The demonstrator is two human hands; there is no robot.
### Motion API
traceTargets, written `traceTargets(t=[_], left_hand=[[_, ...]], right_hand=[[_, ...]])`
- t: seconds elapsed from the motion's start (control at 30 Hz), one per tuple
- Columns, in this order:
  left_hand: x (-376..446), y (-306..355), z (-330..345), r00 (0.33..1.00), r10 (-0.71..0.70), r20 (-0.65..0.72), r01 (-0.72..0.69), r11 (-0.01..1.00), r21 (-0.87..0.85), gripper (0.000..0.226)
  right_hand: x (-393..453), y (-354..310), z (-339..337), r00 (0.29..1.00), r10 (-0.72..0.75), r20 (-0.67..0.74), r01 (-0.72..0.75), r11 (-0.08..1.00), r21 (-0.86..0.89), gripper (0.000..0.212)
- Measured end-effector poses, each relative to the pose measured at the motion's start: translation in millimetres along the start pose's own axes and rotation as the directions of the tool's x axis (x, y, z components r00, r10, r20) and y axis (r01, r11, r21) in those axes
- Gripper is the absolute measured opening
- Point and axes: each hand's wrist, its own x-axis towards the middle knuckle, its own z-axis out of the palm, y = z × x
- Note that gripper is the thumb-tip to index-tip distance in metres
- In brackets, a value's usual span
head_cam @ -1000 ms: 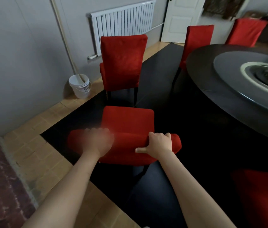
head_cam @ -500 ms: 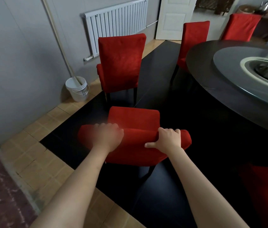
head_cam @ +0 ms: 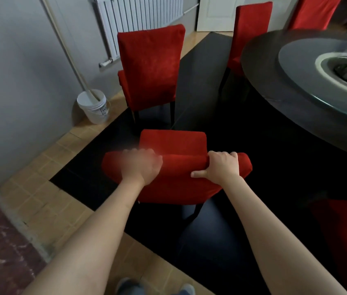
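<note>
A red upholstered chair [head_cam: 174, 143] stands right in front of me, seen from above and behind its backrest. My right hand [head_cam: 221, 167] grips the top edge of the backrest, fingers curled over it and thumb pointing left. My left hand [head_cam: 142, 165] is motion-blurred and lies over the left part of the same top edge, fingers curled over it.
A second red chair [head_cam: 150, 67] stands beyond, facing away. A round dark table [head_cam: 279, 86] with a glass turntable fills the right, with more red chairs around it. A white bucket [head_cam: 93, 106] with a long pole leans on the left wall. Radiator [head_cam: 138, 15] behind.
The chair and both hands have shifted slightly right and away from me on the dark floor. Both hands stay on the backrest top.
</note>
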Motion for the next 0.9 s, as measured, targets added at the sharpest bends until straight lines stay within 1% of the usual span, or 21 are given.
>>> traceTargets(t=[0.1, 0.33, 0.47, 0.6, 0.77, 0.9], left_hand=[[-0.7, -4.4, -0.5, 1.0, 0.023, 0.003, -0.023, 0.999, -0.025, 0.069], [-15.1, -26.5, -0.2, 0.979, 0.195, -0.054, -0.198, 0.977, -0.077, 0.06], [-8.1, -30.0, 0.0, 0.959, 0.281, -0.046, -0.284, 0.954, -0.1, 0.064], [13.9, -24.7, 1.4, 0.936, 0.351, -0.012, -0.351, 0.931, -0.096, 0.07], [40.8, -21.8, 9.4, 0.923, 0.383, -0.022, -0.383, 0.917, -0.11, 0.069], [55.2, -6.3, 14.5, 0.918, 0.396, -0.02, -0.396, 0.911, -0.114, 0.068]], right_hand=[[-6.3, -3.3, -0.8, 0.999, 0.039, 0.001, -0.039, 0.998, 0.043, 0.076], [-55.2, -27.3, 8.0, 0.989, 0.148, -0.028, -0.146, 0.987, 0.071, 0.08], [-72.8, -35.3, 11.4, 0.971, 0.236, -0.033, -0.234, 0.97, 0.064, 0.079], [-72.6, -35.8, 11.9, 0.949, 0.315, -0.032, -0.312, 0.947, 0.071, 0.076], [-55.0, -31.9, 10.6, 0.929, 0.369, -0.029, -0.365, 0.927, 0.086, 0.075], [-41.3, -15.6, 7.7, 0.927, 0.375, -0.027, -0.371, 0.924, 0.095, 0.077]])
